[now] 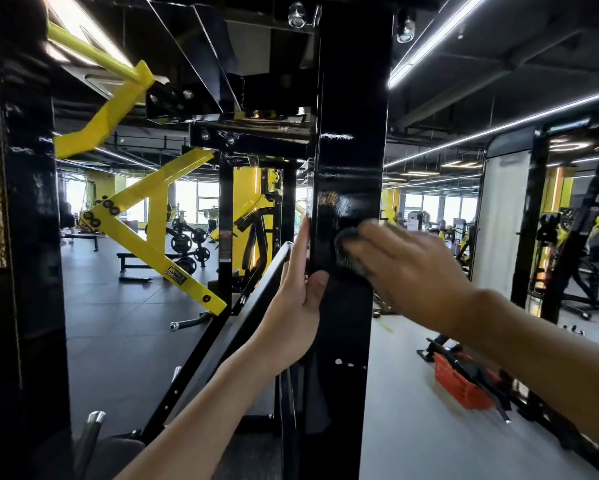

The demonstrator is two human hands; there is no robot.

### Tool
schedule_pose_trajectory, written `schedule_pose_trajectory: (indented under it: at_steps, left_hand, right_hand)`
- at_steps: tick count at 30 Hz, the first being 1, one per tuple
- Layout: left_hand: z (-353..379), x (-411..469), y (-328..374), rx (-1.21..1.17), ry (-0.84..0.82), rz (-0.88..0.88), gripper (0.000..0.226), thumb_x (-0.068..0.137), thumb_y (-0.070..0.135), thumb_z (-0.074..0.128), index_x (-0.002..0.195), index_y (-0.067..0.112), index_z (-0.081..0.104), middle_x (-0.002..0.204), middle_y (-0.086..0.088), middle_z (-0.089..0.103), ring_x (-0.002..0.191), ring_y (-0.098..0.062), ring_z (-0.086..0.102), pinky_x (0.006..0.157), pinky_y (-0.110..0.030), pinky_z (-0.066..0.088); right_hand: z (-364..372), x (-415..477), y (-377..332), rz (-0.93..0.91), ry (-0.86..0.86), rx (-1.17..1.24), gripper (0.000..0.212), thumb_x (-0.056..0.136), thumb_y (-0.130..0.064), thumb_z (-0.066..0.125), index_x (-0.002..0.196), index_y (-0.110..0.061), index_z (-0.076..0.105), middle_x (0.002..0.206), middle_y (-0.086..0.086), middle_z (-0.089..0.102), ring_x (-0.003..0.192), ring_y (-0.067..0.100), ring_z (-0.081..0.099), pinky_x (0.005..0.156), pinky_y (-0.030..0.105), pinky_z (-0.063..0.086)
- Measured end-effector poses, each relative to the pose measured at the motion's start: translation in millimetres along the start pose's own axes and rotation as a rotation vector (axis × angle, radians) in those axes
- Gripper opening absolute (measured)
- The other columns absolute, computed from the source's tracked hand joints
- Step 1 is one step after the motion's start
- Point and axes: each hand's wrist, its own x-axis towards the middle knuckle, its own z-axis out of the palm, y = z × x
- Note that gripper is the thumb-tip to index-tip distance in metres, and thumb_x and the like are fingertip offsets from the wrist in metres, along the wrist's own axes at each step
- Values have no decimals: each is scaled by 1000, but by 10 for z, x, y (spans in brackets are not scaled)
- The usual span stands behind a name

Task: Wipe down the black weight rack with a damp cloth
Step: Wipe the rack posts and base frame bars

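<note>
- The right hand [409, 268] reaches in from the lower right, forearm angled up, palm pressed flat over a dark cloth [350, 251] against the front face of a black post [351, 150].
- The fingers are spread and blurred; the hand pins the cloth rather than clenching it.
- The left hand [300, 292] rises from below, fingers straight up along the post's left edge, thumb wrapped onto its front face, gripping the post.
- The post, part of the weight rack, stands upright at centre, close to the camera. It is glossy black, with pale streaks and glare above the cloth.
- Yellow machine arms [152, 216] stand behind on the left; a red basket [459, 384] sits on the floor at lower right.
</note>
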Motion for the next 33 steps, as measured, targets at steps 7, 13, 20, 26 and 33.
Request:
schedule_pose_trajectory:
  at_steps: [7, 13, 20, 26, 33]
  left_hand:
    - [34, -128, -22, 59, -8, -81, 74, 106, 16, 38, 143, 62, -7, 156, -20, 31, 138, -26, 39, 106, -33, 34]
    - [52, -291, 42, 106, -24, -116, 67, 107, 17, 35, 141, 53, -9, 154, -23, 33, 130, -42, 39, 93, -22, 38]
    - [72, -297, 51, 112, -29, -162, 70, 107, 16, 35, 139, 58, -12, 145, -36, 31, 129, -53, 31, 94, -40, 38]
    - [68, -336, 0, 83, -36, -142, 64, 106, 27, 34, 138, 61, -9, 148, -23, 39, 132, -50, 31, 102, -45, 30]
    - [88, -371, -3, 47, -21, -84, 67, 106, 19, 36, 142, 57, -7, 164, 2, 6, 145, -13, 10, 112, -35, 15]
  right_hand:
    - [68, 98, -157, -77, -29, 11, 24, 100, -10, 44, 113, -6, 64, 105, 10, 61, 75, 24, 62, 51, 39, 55]
    - [145, 70, -348, 3, -3, 30, 23, 94, -8, 54, 113, -5, 66, 106, 10, 63, 75, 24, 62, 48, 34, 52]
    - [117, 70, -372, 154, 7, 69, 21, 93, -9, 53, 108, -3, 65, 103, 11, 60, 73, 24, 63, 48, 27, 47]
    - [34, -52, -229, 143, 11, 41, 21, 92, -7, 53, 107, -4, 67, 104, 11, 63, 74, 25, 64, 50, 31, 51]
    - [76, -266, -225, 60, -59, 51, 19, 94, -6, 52, 108, -6, 66, 106, 10, 62, 74, 24, 63, 56, 33, 54]
